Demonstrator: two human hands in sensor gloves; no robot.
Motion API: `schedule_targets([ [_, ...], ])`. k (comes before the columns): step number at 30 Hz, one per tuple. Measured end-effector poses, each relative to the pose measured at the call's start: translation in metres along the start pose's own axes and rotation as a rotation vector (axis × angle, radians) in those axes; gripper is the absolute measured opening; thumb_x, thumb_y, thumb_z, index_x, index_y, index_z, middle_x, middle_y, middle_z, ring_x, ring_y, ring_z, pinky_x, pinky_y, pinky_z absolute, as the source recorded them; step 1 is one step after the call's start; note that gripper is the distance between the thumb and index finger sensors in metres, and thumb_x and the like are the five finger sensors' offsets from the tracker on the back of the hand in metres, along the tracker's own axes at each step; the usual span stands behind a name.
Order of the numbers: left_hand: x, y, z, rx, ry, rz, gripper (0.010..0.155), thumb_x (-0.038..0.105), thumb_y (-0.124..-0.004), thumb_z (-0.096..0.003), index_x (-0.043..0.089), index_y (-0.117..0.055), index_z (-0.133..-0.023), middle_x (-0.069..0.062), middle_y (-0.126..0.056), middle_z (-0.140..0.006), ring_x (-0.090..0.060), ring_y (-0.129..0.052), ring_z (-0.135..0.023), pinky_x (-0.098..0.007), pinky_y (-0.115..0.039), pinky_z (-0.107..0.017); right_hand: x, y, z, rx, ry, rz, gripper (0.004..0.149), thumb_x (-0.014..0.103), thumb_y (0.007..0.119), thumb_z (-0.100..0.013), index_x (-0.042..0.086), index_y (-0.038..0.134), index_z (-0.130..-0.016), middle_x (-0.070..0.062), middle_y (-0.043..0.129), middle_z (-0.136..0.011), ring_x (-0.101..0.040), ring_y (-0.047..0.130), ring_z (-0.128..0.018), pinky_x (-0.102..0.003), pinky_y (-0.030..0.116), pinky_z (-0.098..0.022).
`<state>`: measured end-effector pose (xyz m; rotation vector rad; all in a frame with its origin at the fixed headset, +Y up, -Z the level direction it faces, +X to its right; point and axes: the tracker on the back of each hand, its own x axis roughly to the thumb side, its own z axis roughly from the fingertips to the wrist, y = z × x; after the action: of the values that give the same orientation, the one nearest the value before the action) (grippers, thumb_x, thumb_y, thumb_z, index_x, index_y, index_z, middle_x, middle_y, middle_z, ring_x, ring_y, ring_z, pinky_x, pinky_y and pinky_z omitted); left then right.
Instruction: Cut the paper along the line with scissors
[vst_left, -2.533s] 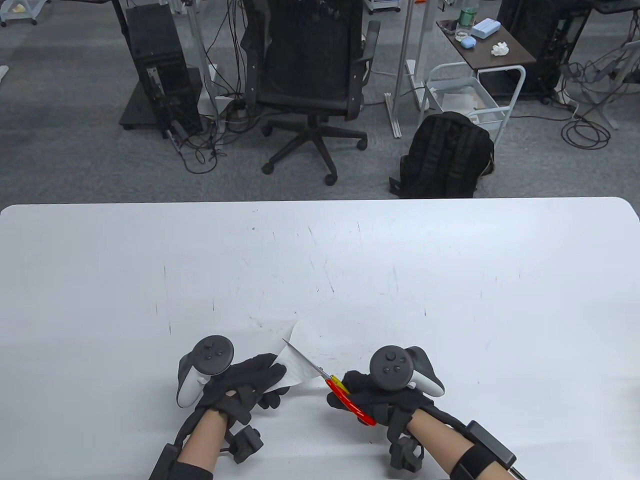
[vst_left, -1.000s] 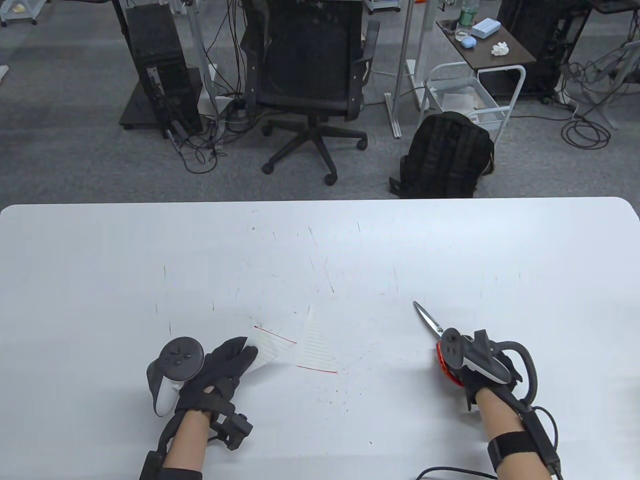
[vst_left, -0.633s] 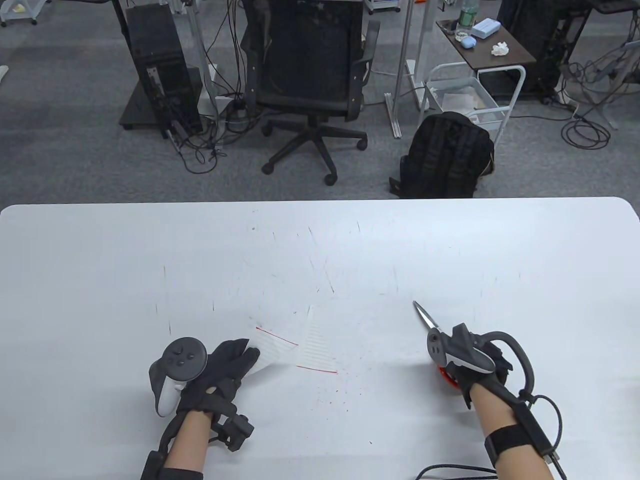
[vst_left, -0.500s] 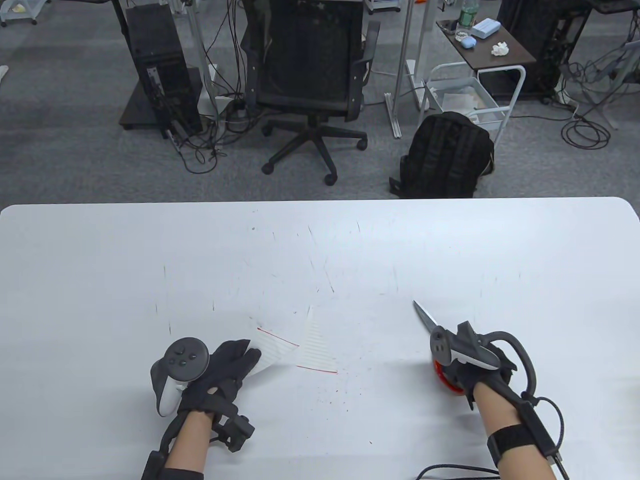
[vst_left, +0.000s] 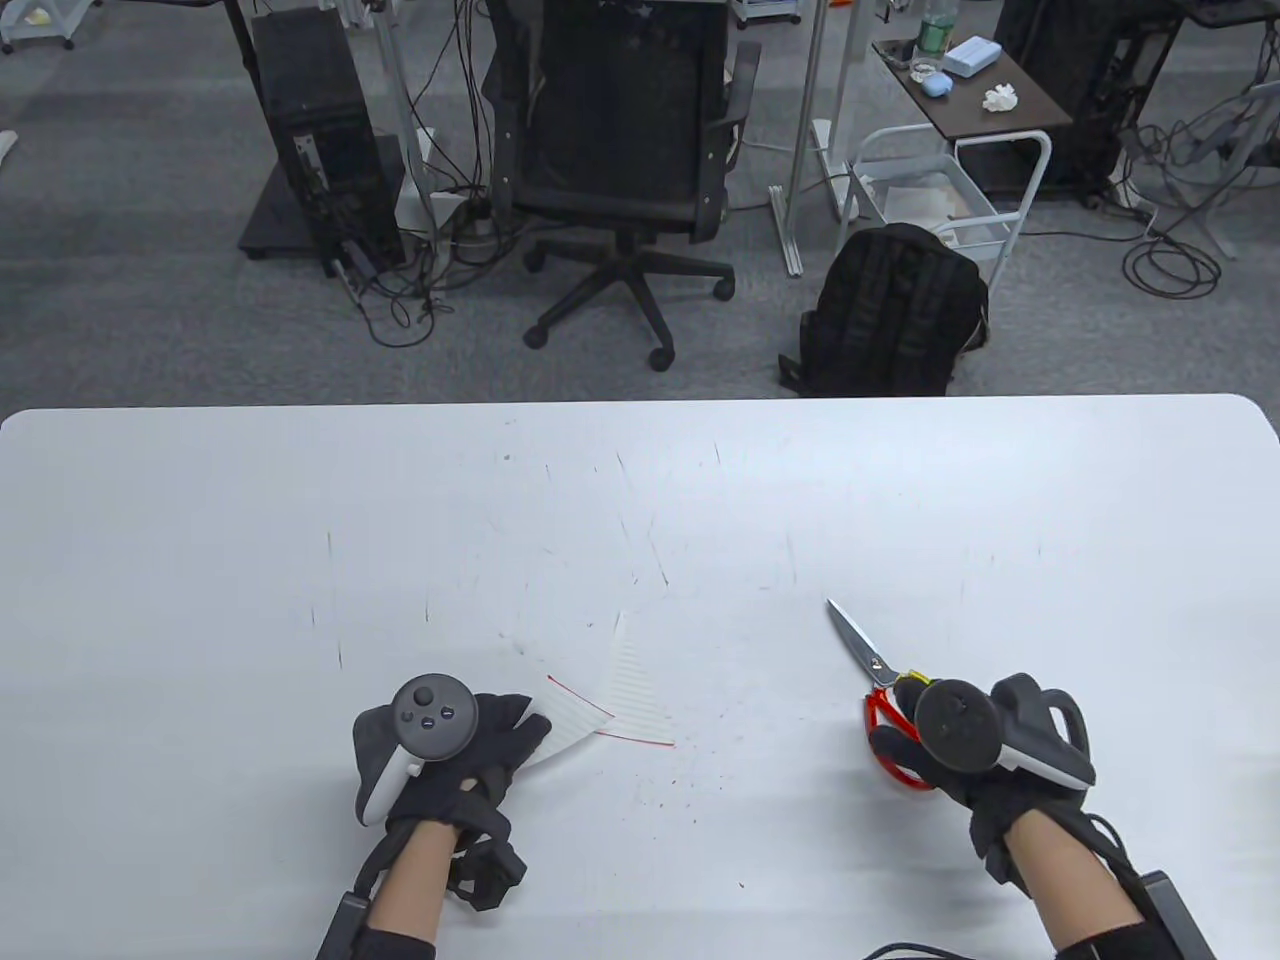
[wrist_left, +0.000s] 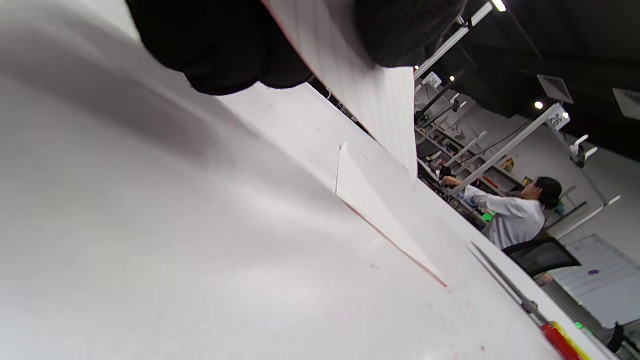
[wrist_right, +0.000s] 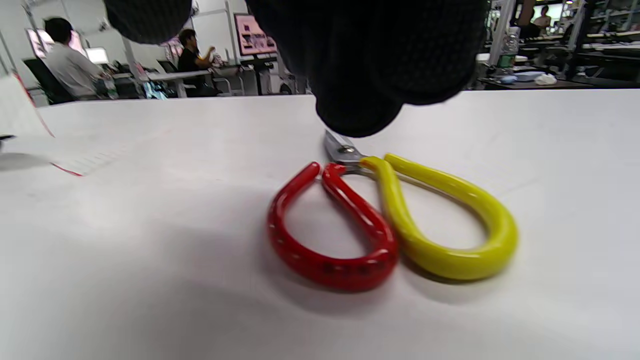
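A wide white worktop (vst_left: 640, 500), scuffed with fine pen marks, is filling the lower half of the table view, while beyond its far edge a black office chair (vst_left: 620, 150) and a black backpack (vst_left: 890, 310) are sitting on grey carpet.

Near the front edge, left of centre, the left hand (vst_left: 460, 760) is pinching one piece of lined paper (vst_left: 570, 715) between thumb and fingers (wrist_left: 220, 45); in the left wrist view that piece is rising clear of the surface, its red-lined edge running up into the grip. The other cut piece (vst_left: 635, 690) is lying flat on the worktop just beside the held one, towards the middle, with a red line along its near edge, and the two are looking separate.

Towards the front right, the scissors (vst_left: 870, 665) are resting flat on the worktop with blades closed and pointing at the far left. The right hand (vst_left: 960, 770) is hovering directly over the handles; in the right wrist view the red loop (wrist_right: 330, 235) and yellow loop (wrist_right: 450, 225) are lying bare on the surface with no finger through them, and the gloved fingertips (wrist_right: 360, 100) are hanging just above the pivot, gripping nothing. Whether they are touching the blades I cannot tell.
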<state>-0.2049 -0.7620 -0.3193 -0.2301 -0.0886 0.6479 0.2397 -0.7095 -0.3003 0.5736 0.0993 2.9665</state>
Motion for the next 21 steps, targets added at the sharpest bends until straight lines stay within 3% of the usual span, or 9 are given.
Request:
schedule_targets([
  [3, 0.000, -0.003, -0.003, 0.009, 0.009, -0.101, 0.038, 0.040, -0.072, -0.0588, 0.021, -0.080, -0.091, -0.013, -0.073, -0.098, -0.038, -0.079, -0.084, -0.034, -0.078, -0.054, 0.007, 0.006, 0.003, -0.064, -0.062, 0.070, 0.070, 0.051, 0.062, -0.057, -0.003, 0.060, -0.102, -0.028, 0.075, -0.087, -0.034, 0.091, -0.064, -0.037, 0.081, -0.047],
  [4, -0.001, -0.004, -0.003, -0.005, 0.013, -0.119, 0.046, 0.042, -0.072, -0.0586, 0.018, -0.073, -0.098, -0.017, -0.067, -0.103, -0.040, -0.076, -0.087, -0.035, -0.077, -0.056, 0.008, 0.008, 0.003, -0.074, -0.070, 0.075, 0.070, 0.051, 0.062, -0.057, -0.003, 0.059, -0.102, -0.028, 0.075, -0.087, -0.034, 0.091, -0.065, -0.037, 0.081, -0.047],
  [5, -0.002, -0.004, -0.003, -0.012, 0.022, -0.149, 0.067, 0.045, -0.071, -0.0583, 0.010, -0.050, -0.112, -0.027, -0.049, -0.110, -0.044, -0.069, -0.093, -0.041, -0.073, -0.061, 0.008, 0.010, 0.003, -0.099, -0.073, 0.078, 0.070, 0.051, 0.062, -0.057, -0.003, 0.059, -0.102, -0.028, 0.074, -0.088, -0.034, 0.091, -0.065, -0.037, 0.080, -0.047],
  [6, -0.002, -0.003, -0.001, 0.010, 0.034, -0.187, 0.081, 0.048, -0.071, -0.0576, 0.006, -0.033, -0.115, -0.032, -0.032, -0.113, -0.052, -0.055, -0.099, -0.051, -0.065, -0.068, 0.007, 0.011, 0.004, -0.113, -0.078, 0.081, 0.070, 0.051, 0.062, -0.057, -0.003, 0.059, -0.102, -0.029, 0.074, -0.087, -0.034, 0.090, -0.065, -0.038, 0.080, -0.048],
  [8, -0.002, 0.011, 0.013, 0.175, 0.052, -0.451, 0.091, 0.053, -0.069, -0.0569, 0.002, -0.021, -0.115, -0.037, -0.015, -0.111, -0.059, -0.038, -0.102, -0.063, -0.052, -0.073, 0.010, 0.011, 0.007, -0.112, -0.092, 0.109, 0.071, 0.050, 0.061, -0.057, -0.004, 0.057, -0.103, -0.031, 0.072, -0.090, -0.038, 0.088, -0.068, -0.041, 0.079, -0.050],
  [10, -0.004, 0.025, 0.023, 0.266, 0.034, -0.573, 0.093, 0.060, -0.060, -0.0589, 0.002, -0.014, -0.115, -0.039, -0.008, -0.110, -0.064, -0.028, -0.102, -0.071, -0.042, -0.072, 0.014, 0.006, 0.010, -0.149, -0.106, 0.167, 0.073, 0.051, 0.060, -0.058, -0.004, 0.053, -0.105, -0.031, 0.067, -0.094, -0.040, 0.084, -0.073, -0.044, 0.076, -0.054],
  [13, -0.004, 0.044, 0.036, 0.360, 0.015, -0.569, 0.087, 0.062, -0.053, -0.0609, 0.007, -0.017, -0.118, -0.036, -0.007, -0.114, -0.064, -0.016, -0.103, -0.078, -0.029, -0.069, 0.021, 0.004, 0.009, -0.224, -0.112, 0.202, 0.076, 0.052, 0.058, -0.058, -0.004, 0.045, -0.108, -0.033, 0.058, -0.099, -0.044, 0.076, -0.081, -0.050, 0.069, -0.061],
  [16, 0.002, 0.052, 0.045, 0.354, -0.082, -0.604, 0.083, 0.063, -0.049, -0.0608, 0.014, -0.020, -0.121, -0.030, -0.007, -0.118, -0.060, -0.009, -0.106, -0.082, -0.023, -0.068, 0.019, 0.007, 0.008, -0.218, -0.108, 0.227, 0.078, 0.052, 0.057, -0.059, -0.001, 0.036, -0.111, -0.032, 0.044, -0.107, -0.049, 0.061, -0.093, -0.058, 0.056, -0.069],
  [21, 0.009, 0.058, 0.055, 0.367, -0.083, -0.611, 0.076, 0.062, -0.050, -0.0611, 0.015, -0.044, -0.120, -0.027, -0.031, -0.122, -0.057, -0.030, -0.110, -0.079, -0.035, -0.071, 0.006, 0.007, 0.007, -0.210, -0.041, 0.168, 0.079, 0.053, 0.057, -0.059, 0.003, 0.030, -0.113, -0.029, 0.026, -0.114, -0.053, 0.037, -0.101, -0.066, 0.036, -0.072],
])
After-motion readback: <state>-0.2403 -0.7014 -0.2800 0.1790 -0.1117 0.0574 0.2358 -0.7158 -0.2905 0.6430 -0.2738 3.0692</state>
